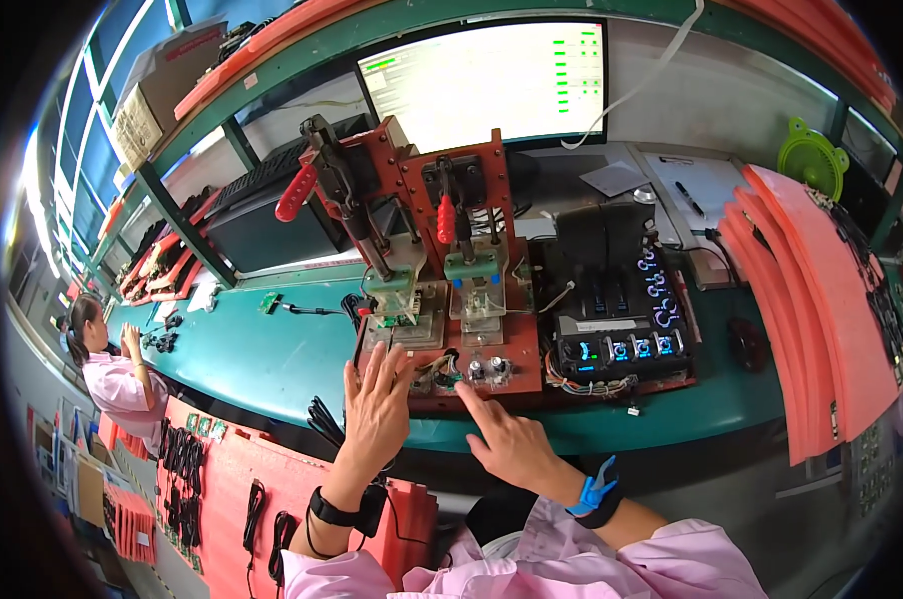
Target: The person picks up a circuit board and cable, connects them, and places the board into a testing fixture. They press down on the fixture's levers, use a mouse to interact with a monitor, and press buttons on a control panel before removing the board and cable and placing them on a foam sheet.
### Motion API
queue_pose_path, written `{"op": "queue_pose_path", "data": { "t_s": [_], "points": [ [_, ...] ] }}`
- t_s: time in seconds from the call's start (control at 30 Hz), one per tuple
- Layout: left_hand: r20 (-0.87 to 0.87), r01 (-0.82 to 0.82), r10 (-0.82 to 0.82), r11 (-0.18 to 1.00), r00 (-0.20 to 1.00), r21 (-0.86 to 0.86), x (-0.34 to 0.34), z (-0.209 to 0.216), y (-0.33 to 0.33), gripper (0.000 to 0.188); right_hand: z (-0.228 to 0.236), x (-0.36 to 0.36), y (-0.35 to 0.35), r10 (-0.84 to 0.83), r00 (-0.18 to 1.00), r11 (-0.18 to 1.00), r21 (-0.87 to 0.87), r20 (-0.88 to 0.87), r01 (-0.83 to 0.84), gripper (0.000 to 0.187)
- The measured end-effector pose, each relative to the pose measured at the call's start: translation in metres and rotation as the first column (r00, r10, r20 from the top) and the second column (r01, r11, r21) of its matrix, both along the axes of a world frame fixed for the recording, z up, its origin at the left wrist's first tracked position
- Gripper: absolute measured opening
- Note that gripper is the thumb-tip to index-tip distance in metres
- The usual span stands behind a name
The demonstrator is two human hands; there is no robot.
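My left hand (378, 404) is stretched out flat, fingers pointing away from me, at the front of the left clamp station with a small green circuit board (398, 319). Nothing shows in its grasp. My right hand (516, 447) points its index finger at the front of the red test fixture (519, 377), close to short wires (446, 371) and two round buttons (487, 368); whether the fingertip touches anything is unclear. Two toggle clamps with red handles, the left handle (297, 193) and the right handle (446, 220), rise above the stations.
Right of the fixture stands a black instrument (621, 349) with lit displays. Stacked red foam sheets (801, 329) lean at far right. Behind is a bright monitor (486, 85). Black cables (182, 469) lie on red foam at lower left; a co-worker (122, 384) handles parts beyond.
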State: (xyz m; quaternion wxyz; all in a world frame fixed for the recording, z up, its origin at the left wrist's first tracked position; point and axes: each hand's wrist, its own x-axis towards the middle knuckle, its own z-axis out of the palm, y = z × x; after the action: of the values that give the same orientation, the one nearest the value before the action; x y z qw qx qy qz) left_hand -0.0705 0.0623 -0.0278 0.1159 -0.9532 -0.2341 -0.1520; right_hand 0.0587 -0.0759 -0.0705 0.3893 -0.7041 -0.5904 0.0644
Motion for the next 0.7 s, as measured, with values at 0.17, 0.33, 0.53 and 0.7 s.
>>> {"op": "queue_pose_path", "data": {
  "t_s": [0.17,0.33,0.53,0.7],
  "points": [
    [-0.035,0.053,-0.055,0.996,0.998,-0.077,-0.001,0.004,0.004,0.043,-0.005,-0.002,0.010,0.016,0.997,0.993,-0.117,0.075,-0.007,0.067],
    [0.011,0.044,-0.043,0.988,0.999,-0.149,-0.005,-0.002,0.002,0.050,-0.013,-0.002,0.012,0.014,1.000,1.000,-0.014,-0.020,-0.014,0.064],
    [-0.054,0.066,-0.075,0.986,0.996,-0.151,-0.003,0.011,0.000,0.048,-0.014,0.006,0.013,0.040,0.990,0.999,-0.031,-0.133,-0.044,0.065],
    [0.027,0.157,-0.155,0.971,0.988,-0.182,0.014,0.032,-0.016,0.051,-0.015,0.003,-0.002,0.094,0.967,0.991,0.113,-0.235,-0.069,0.056]
  ]
}}
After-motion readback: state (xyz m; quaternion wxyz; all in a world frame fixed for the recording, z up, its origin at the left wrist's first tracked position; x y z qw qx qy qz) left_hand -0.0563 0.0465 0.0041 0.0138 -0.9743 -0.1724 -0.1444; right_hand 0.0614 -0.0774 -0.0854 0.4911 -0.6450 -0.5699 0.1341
